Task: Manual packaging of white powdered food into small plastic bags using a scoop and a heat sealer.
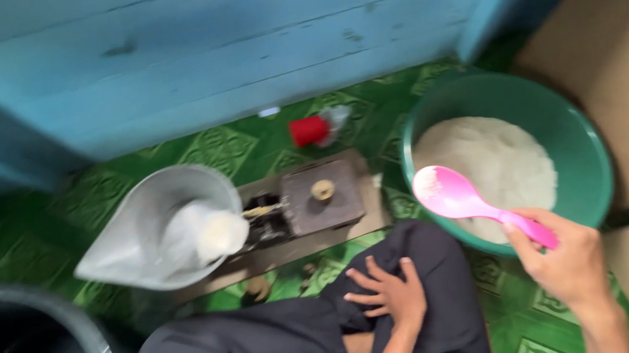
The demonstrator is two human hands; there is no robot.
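Right hand (569, 261) gripping pink spoon (472, 203) over green basin (584, 131), left hand (390, 296) on knee

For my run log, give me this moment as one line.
right hand: holds pink scoop over green basin of white grain | left hand: rests on knee

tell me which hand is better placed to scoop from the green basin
Right. The right hand already grips the pink spoon, held over the green basin of white grains. The left hand rests flat on the knee, away from the basin.

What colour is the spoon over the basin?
Pink; the spoon shows clearly in the head view, held in the right hand.
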